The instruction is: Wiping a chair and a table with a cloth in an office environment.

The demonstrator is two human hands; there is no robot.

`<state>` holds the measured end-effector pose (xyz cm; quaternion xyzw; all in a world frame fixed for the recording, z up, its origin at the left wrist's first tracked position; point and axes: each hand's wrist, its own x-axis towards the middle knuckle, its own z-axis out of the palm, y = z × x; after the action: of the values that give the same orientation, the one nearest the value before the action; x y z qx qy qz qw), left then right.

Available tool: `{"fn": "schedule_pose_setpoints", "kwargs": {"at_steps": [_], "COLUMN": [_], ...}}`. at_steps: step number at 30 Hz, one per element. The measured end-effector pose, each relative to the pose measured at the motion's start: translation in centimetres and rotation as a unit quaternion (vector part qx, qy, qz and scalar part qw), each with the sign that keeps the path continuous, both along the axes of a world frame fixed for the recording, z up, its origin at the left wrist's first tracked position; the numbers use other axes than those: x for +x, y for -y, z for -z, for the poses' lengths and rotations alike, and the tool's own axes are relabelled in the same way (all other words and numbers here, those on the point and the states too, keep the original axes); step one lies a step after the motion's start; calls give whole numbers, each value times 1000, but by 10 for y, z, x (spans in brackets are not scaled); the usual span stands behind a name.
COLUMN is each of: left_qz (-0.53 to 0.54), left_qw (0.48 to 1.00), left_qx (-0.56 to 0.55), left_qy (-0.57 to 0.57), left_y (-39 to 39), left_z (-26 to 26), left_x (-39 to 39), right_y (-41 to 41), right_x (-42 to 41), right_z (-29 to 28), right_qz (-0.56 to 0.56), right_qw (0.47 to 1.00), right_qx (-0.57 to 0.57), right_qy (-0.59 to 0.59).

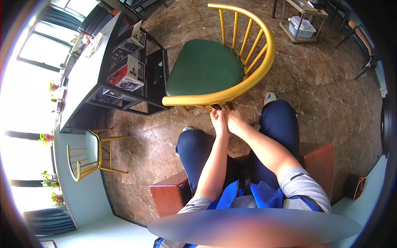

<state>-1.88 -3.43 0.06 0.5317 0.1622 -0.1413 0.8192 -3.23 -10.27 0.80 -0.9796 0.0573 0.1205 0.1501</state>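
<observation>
A gold-coloured chair (260, 66) with a green padded seat (206, 69) stands before me, its curved back rail and spindles toward me and to the right. Just below the near end of that rail, my left hand (219, 121) has its fingers bent upward beside a small dark object (216, 107). Whether the fingers grip that object is not clear. Close against it on the right is my right hand (234, 121), reaching under the rail by the chair's lower frame. Its fingertips are hidden.
I sit on a reddish-brown wooden seat (169, 197), knees on either side of my hands. At left stands a white-topped desk (85, 74) with boxes (131, 73) on its black shelf. A second gold chair (93, 152) is below it. A trolley (304, 38) stands far right.
</observation>
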Motion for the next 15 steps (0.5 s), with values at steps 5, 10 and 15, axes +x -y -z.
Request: {"fn": "schedule_pose_setpoints", "kwargs": {"at_steps": [5, 10, 15], "left_qz": [41, 27, 0], "left_qw": [996, 993, 986], "left_qx": [74, 105, 91], "left_qy": [28, 50, 136], "left_y": [-4, -12, -22], "left_z": [-5, -16, -25], "left_x": [2, 1, 1], "right_y": [-3, 2, 7], "right_x": [-2, -10, -22], "right_z": [-5, -36, -68], "right_qz": [-21, -20, -83], "right_qw": [999, 993, 976], "right_qx": [-25, 88, 134], "right_qy": [40, 74, 151]}}
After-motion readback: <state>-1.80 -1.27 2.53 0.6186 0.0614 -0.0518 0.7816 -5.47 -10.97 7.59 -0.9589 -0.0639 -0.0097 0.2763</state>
